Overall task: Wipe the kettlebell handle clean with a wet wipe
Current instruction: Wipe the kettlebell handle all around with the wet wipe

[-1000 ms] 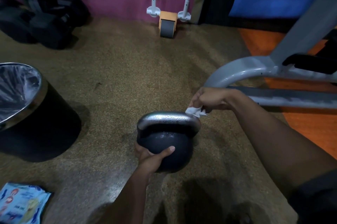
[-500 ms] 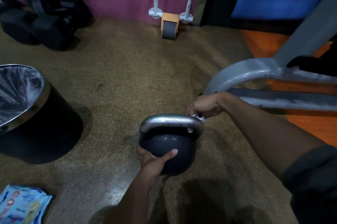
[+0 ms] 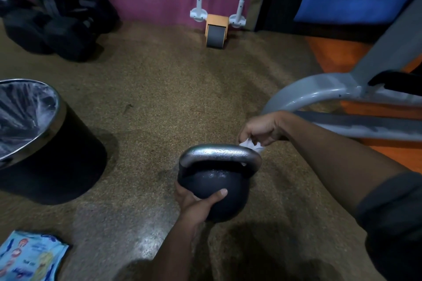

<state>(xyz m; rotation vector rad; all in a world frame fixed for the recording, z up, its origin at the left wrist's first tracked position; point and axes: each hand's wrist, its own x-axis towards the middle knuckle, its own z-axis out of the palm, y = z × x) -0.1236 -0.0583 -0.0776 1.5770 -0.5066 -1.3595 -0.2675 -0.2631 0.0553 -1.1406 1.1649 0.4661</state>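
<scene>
Speckled floor [image 3: 159, 98], kettlebell handle [image 3: 219, 151] running left-right

We see a dark kettlebell [image 3: 213, 191] on the speckled floor [image 3: 159, 88] at the frame's centre. Our left hand [image 3: 196, 203] cups its round body from six o'clock, thumb lying across the front. Our right hand [image 3: 262, 130], at two o'clock of the bell, pinches a crumpled white wet wipe [image 3: 252, 145] against the right end of the shiny handle [image 3: 219, 152]. A lined bin [image 3: 34, 139] stands at nine o'clock, a blue wipes pack [image 3: 29, 258] at seven, an ab roller [image 3: 215, 29] at twelve, a grey machine frame [image 3: 342, 91] at three.
</scene>
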